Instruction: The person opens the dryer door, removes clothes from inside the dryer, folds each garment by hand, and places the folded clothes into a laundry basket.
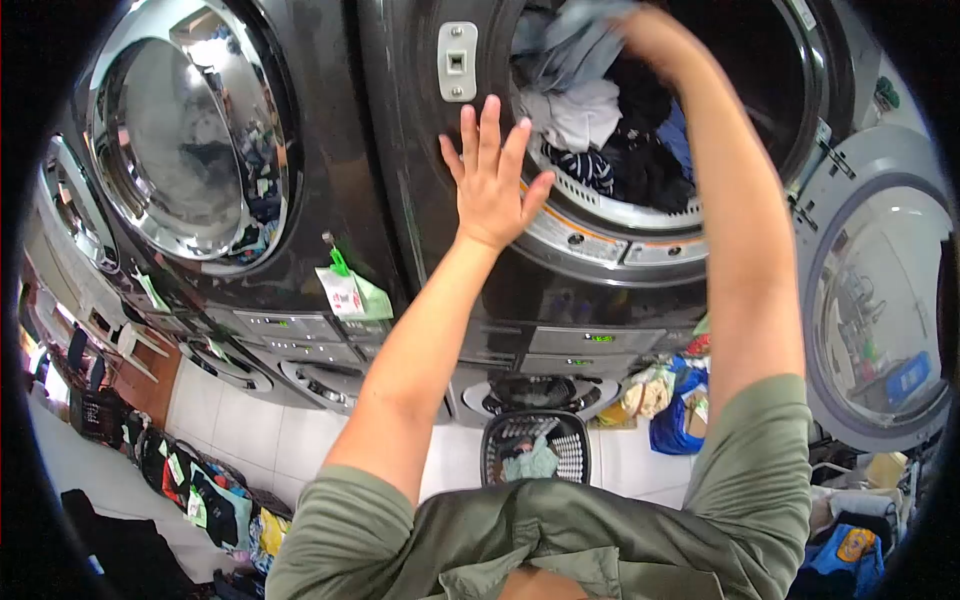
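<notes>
My left hand [492, 185] rests flat with its fingers spread on the dark front of the machine, just left of the round door opening and below the metal latch plate [457, 62]. My right hand [655, 40] reaches into the upper part of the opening, blurred by motion. It grips a grey-blue garment [575, 50], blurred along with it; the fingertips are partly hidden. Inside the drum lie a white garment [572, 115], a dark striped cloth [588, 170] and black clothes [650, 175].
The machine's door [880, 300] hangs wide on the right. To the left stands another machine with a closed round door [190, 140]. A black basket [485, 450] holding clothes sits on the tiled floor. Blue bags [675, 432] and clothes piles [215, 505] lie around.
</notes>
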